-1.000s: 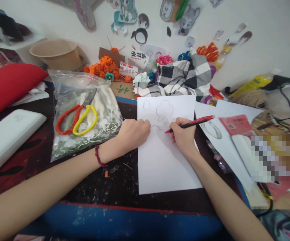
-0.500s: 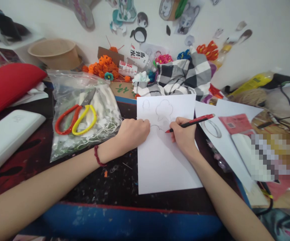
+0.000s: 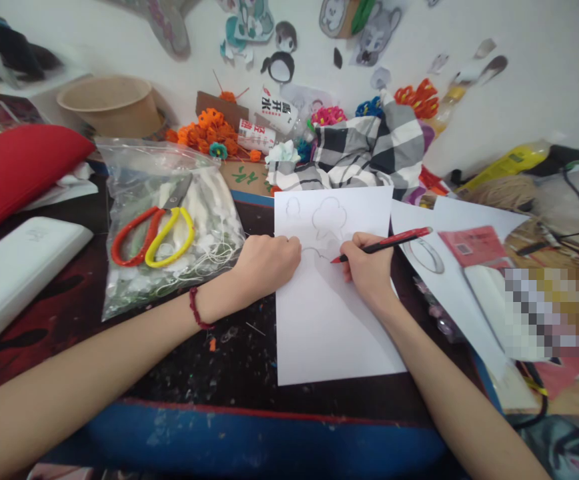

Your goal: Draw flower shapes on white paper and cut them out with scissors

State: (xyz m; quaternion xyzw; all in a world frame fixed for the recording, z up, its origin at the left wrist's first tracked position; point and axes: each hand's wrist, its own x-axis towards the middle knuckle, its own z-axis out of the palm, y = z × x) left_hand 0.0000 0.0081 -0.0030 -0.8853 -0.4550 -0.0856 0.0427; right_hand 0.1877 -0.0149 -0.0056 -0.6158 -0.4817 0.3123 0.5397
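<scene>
- White paper [image 3: 329, 340] lies flat on the dark tabletop [image 3: 209, 373], between and under both hands, head view.
- Pencil-like outlines near its top: small oval [image 3: 293, 208] at left, cloud-like shape [image 3: 329, 215] to its right, short curved line just below.
- Left hand [image 3: 271, 263]: folded into a loose fist across the paper's left edge; fingertips hidden. Dark red bracelet [image 3: 197, 310] on that wrist.
- Right hand [image 3: 369, 267]: thumb and fingers pinching a red-and-black pen [image 3: 394, 239], tilted, tip down close to the curved line; can't tell if tip touches.
- Left of paper: clear bag [image 3: 129, 293], red-and-yellow-handled scissors [image 3: 153, 230] lying on top. White case [image 3: 27, 273] farther left, red case [image 3: 24, 173] behind it.
- Behind paper: black-and-white checked cloth [image 3: 354, 150], orange flowers [image 3: 209, 130] off to its left.
</scene>
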